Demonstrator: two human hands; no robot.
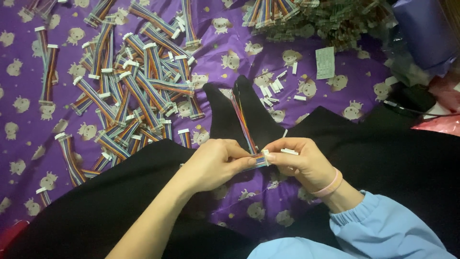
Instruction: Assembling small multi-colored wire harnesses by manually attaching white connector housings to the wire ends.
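My left hand pinches the near end of a rainbow ribbon cable that runs away from me between my two black-socked feet. My right hand meets it from the right, thumb and forefinger on a small white connector at the cable's tip. Another white connector lies across the right hand's fingers. A pink band circles the right wrist, and a light blue sleeve covers that forearm.
A big heap of finished rainbow cables with white connectors covers the purple patterned sheet at left. Loose white connectors and a paper slip lie ahead. Bundled cables sit at the top, bags at right.
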